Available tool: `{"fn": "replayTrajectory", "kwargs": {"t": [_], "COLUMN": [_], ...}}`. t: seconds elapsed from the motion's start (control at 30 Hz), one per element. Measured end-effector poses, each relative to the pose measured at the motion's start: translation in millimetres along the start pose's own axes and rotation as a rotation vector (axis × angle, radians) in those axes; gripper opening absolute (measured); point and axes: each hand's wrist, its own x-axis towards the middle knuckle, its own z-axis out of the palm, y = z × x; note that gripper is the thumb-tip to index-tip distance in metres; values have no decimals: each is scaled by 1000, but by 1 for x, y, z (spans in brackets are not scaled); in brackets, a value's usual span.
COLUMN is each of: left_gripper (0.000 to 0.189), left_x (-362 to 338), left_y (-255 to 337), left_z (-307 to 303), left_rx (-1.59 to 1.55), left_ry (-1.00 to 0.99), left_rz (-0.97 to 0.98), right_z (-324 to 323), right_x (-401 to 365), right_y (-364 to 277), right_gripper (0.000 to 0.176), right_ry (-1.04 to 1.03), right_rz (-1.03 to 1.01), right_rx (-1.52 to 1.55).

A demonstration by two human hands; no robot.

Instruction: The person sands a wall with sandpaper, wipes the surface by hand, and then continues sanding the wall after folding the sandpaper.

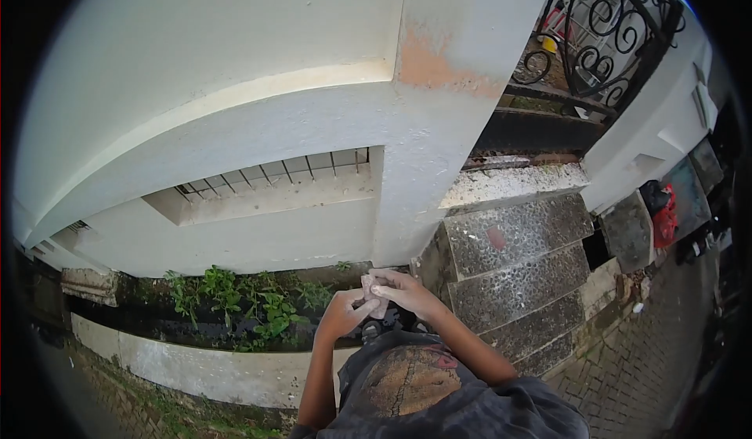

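Note:
Close together in front of my shirt, both hands are closed round a small pale, flat piece (374, 296), which looks like a folded sheet or block; its exact kind is too small to tell. My left hand (343, 314) grips its left and lower side with the thumb on it. My right hand (403, 292) holds its upper right side, fingers bent over it. Whitish dust covers the fingers. Just beyond the hands stands the white wall pillar (419, 149), with a worn orange patch near its top.
Below the wall (258, 243) runs a drainage ditch with green plants (274, 314) and a concrete curb (211, 372). Speckled stone steps (521, 235) lie at right under a black iron gate (603, 39). Red and black bags (664, 216) sit farther right, by a paved road (627, 368).

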Motion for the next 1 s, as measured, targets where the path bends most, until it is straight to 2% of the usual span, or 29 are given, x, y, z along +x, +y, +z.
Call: {"fn": "replayTrajectory", "kwargs": {"t": [0.03, 0.07, 0.13, 0.23, 0.33, 0.37, 0.47, 0.53, 0.63, 0.67, 0.73, 0.83, 0.9, 0.97, 1.0], "left_gripper": [20, 19, 18, 15, 14, 14, 13, 17, 24, 22, 36, 60, 74, 71, 70], "left_x": [0, 1, 5, 13, 22, 25, 34, 38, 46, 47, 54, 72, 107, 151, 171], "left_y": [2, -4, -19, -21, -32, -44, -36, -29, -16, -14, -18, -4, 22, 73, 106], "left_z": [1, 3, 8, 12, 16, 22, 24, 26, 30, 34, 40, 42, 23, -5, -18], "left_rx": [-71, -37, -42, -60, -364, -426, -364, -100, 75, 86, 208, 266, 614, 870, 960], "left_ry": [-20, -4, -6, -9, -184, -149, -163, -188, -370, -388, -486, -262, -78, 139, 226], "left_rz": [-42, -26, -117, -231, -252, -199, -185, -136, -140, -74, -34, 96, 384, 602, 649], "right_z": [-10, -11, -11, -15, -17, -21, -26, -34, -43, -45, -49, -65, -77, -87, -93], "right_x": [2, 1, -1, -9, -23, -22, -33, -46, -62, -65, -71, -78, -87, -95, -98], "right_y": [4, 12, 24, 22, 8, 19, 29, 21, 25, 28, 33, 49, 55, 56, 64], "right_gripper": [29, 22, 14, 8, 8, 10, 17, 22, 29, 32, 28, 22, 21, 19, 18], "right_ry": [-152, -149, -44, 174, 262, 243, 309, 235, 165, 145, 168, 231, 352, 454, 470], "right_rz": [117, 148, 8, -88, -111, -135, -170, -131, -69, -47, -10, 60, 65, 85, 59], "right_rx": [38, 126, 59, -153, -23, 117, 153, -65, -273, -322, -431, -551, -545, -506, -503]}}
